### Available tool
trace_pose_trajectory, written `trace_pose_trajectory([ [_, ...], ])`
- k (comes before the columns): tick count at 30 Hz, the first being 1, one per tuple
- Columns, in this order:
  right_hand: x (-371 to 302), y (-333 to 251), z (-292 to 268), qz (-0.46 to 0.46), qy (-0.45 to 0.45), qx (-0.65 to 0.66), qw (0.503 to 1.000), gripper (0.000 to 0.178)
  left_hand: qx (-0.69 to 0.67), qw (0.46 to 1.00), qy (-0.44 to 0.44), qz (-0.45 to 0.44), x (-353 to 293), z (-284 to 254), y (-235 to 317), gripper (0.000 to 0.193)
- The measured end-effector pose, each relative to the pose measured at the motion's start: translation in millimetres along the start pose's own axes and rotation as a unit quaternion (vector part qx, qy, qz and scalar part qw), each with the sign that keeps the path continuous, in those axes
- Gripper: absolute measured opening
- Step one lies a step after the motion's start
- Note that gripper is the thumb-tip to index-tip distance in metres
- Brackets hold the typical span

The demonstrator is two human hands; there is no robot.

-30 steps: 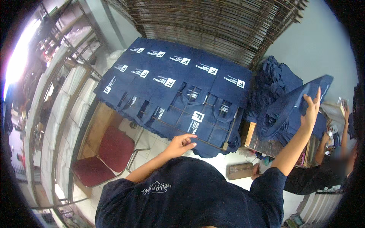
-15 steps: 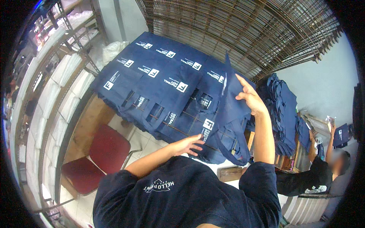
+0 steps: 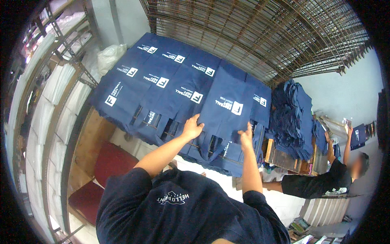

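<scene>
A navy tote bag [image 3: 219, 95] with a white print lies flat on top of a layer of similar bags, its handles towards me. At its near left corner is my left hand [image 3: 192, 128], thumb and forefinger apart, the fingertips against the cloth. My right hand [image 3: 245, 138] is by the near right corner, forefinger stretched out and thumb apart, touching or just over the fabric. Below the bag's near edge hangs a handle loop [image 3: 209, 150] between my two hands. Other printed navy bags [image 3: 162, 83] overlap in rows to the left.
A tall pile of navy bags [image 3: 290, 118] stands to the right on a wooden support. Metal wire racks [image 3: 243, 32] rise behind. At left are a shelf with white stacks [image 3: 48, 105] and a red chair [image 3: 111, 162]. Another person [image 3: 325, 183] works at far right with raised hands.
The bag that hung from my raised right hand now lies flat on the layer. My right hand has come down and nearer; my left hand has moved up to the bag's corner.
</scene>
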State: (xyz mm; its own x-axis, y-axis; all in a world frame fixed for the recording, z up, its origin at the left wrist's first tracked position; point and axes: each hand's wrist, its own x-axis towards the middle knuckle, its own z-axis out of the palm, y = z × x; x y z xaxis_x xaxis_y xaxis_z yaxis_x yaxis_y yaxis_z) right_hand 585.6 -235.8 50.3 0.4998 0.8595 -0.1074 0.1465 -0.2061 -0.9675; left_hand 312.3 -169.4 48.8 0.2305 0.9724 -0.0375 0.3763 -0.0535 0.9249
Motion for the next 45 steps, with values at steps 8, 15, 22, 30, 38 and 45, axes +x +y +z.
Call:
trace_pose_trajectory([
  [8,-8,29,26,0.06,0.024,0.004,0.998,0.067,0.166,0.986,-0.016,0.021,2,-1,-12,0.06],
  [15,-3,29,21,0.098,0.053,-0.031,0.993,0.06,0.179,0.983,-0.019,0.041,5,0,-20,0.051],
  [22,-11,10,31,0.121,0.06,-0.057,0.989,0.065,0.191,0.98,-0.014,0.055,3,-10,-17,0.046],
  [30,-22,-4,34,0.129,0.099,-0.172,0.972,0.062,0.199,0.978,-0.009,0.058,6,-9,-27,0.044],
  [38,-17,18,29,0.078,0.115,-0.189,0.972,0.056,0.183,0.982,-0.016,0.053,9,-11,-30,0.042],
  [45,-17,30,29,-0.028,0.16,-0.287,0.944,0.049,0.193,0.978,-0.038,0.063,9,-17,-24,0.045],
])
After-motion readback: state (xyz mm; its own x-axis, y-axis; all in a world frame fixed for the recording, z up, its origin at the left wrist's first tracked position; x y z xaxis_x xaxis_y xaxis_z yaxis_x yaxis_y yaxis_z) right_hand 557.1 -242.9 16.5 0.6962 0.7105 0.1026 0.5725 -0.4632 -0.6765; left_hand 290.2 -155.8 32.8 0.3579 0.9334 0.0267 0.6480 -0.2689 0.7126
